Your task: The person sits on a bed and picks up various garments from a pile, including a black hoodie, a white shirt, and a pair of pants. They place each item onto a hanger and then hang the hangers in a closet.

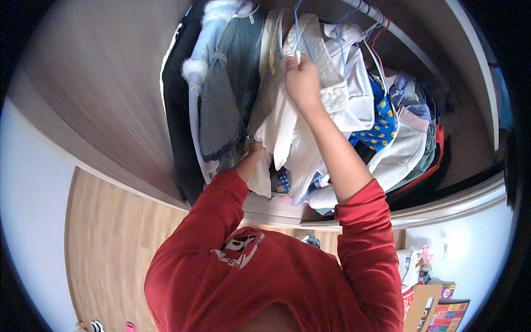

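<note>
My right hand (303, 83) is raised among the hanging clothes. Its fingers are closed on the upper part of a cream-white garment (283, 130), just below a blue hanger (297, 27). Lower and to the left, my left hand (255, 148) reaches in beside the same pale cloth; its fingers are hidden by the fabric. A dark grey garment (221, 105) hangs just left of that hand. To the right of my right hand hang a white lace-textured piece (333, 99) and a smooth white garment (359, 108).
A hanger rod (406, 36) crosses the wardrobe. Farther right hang a blue garment with yellow dots (381, 124) and a pale textured one (406, 141). Fluffy-trimmed light blue clothing (206, 41) hangs at left, near the wooden panel (105, 83). The wardrobe's lower edge (271, 209) runs below.
</note>
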